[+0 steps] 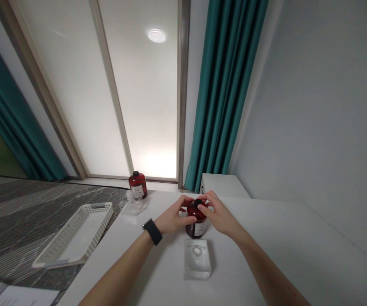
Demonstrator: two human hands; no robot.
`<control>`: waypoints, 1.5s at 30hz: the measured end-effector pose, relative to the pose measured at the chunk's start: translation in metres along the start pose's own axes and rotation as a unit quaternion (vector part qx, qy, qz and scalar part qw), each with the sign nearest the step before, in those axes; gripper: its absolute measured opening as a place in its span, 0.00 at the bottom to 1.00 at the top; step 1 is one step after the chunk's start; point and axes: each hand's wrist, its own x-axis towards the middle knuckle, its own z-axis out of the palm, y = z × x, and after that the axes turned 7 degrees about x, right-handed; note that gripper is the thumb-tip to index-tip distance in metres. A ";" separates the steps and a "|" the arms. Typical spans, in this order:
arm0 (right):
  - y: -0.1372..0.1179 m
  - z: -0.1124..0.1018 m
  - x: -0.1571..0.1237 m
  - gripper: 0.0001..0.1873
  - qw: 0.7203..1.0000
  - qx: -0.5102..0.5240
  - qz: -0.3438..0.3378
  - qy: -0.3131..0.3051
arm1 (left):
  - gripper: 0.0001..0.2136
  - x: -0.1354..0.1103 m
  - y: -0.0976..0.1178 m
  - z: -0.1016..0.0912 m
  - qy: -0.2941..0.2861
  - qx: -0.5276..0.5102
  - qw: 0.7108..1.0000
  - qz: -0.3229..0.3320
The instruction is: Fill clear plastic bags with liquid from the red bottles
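Observation:
A dark red-brown bottle [200, 229] with a white label and a black cap [197, 202] stands upright on the white table. My left hand [171, 216], with a black watch on its wrist, is closed round the bottle's left side. My right hand [218, 213] has its fingers at the cap and the bottle's shoulder from the right, pinching the cap. Just in front of the bottle sits a clear rectangular glass container [197, 265] with a round opening or knob on top.
A second red-brown bottle [137, 187] stands at the table's far left corner, beside another clear glass container [132, 207]. Left of the white table [250, 263] lies a white perforated basket [98, 229]. An open book [20, 295] is at lower left. A white cabinet [223, 185] stands behind the table.

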 end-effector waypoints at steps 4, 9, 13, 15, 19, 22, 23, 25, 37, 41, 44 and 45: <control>-0.003 -0.005 0.001 0.12 0.999 0.007 -0.013 -0.041 | 0.21 0.001 -0.001 -0.003 -0.022 -0.024 0.999 0.006; -0.002 -0.002 0.001 0.09 0.999 -0.025 -0.036 -0.015 | 0.22 -0.001 0.001 -0.001 -0.013 -0.006 1.000 0.009; -0.002 0.004 0.000 0.09 0.998 -0.052 -0.036 0.005 | 0.22 -0.001 0.004 0.002 -0.005 0.024 1.000 0.010; 0.000 0.004 0.000 0.10 0.998 -0.051 -0.026 0.009 | 0.21 -0.001 0.004 0.002 0.002 0.031 1.000 0.006; 0.008 -0.008 -0.001 0.16 0.999 0.024 0.032 -0.001 | 0.22 0.000 0.001 -0.001 0.000 0.016 1.000 0.001; 0.016 -0.026 -0.003 0.20 0.993 0.072 0.087 -0.019 | 0.24 0.000 -0.002 -0.006 -0.015 0.003 1.000 -0.009; 0.018 -0.030 -0.005 0.22 0.992 0.077 0.097 -0.032 | 0.24 -0.001 -0.002 -0.007 -0.013 0.001 1.000 -0.013; 0.021 -0.034 -0.007 0.26 0.987 0.095 0.107 -0.075 | 0.25 -0.001 -0.003 -0.008 -0.005 -0.002 1.000 -0.018; 0.034 0.004 -0.010 0.30 0.987 0.123 0.080 -0.070 | 0.23 -0.008 0.000 -0.002 0.052 0.029 0.997 -0.049; 0.043 0.012 -0.007 0.31 0.991 0.111 0.074 -0.029 | 0.21 -0.023 0.000 -0.001 0.111 0.051 0.989 -0.080; 0.050 0.019 -0.004 0.30 0.992 0.102 0.070 -0.006 | 0.14 -0.040 0.006 -0.002 0.104 0.088 0.988 -0.075; 0.051 0.021 -0.003 0.30 0.993 0.100 0.069 -0.002 | 0.13 -0.045 0.009 -0.002 0.089 0.099 0.989 -0.066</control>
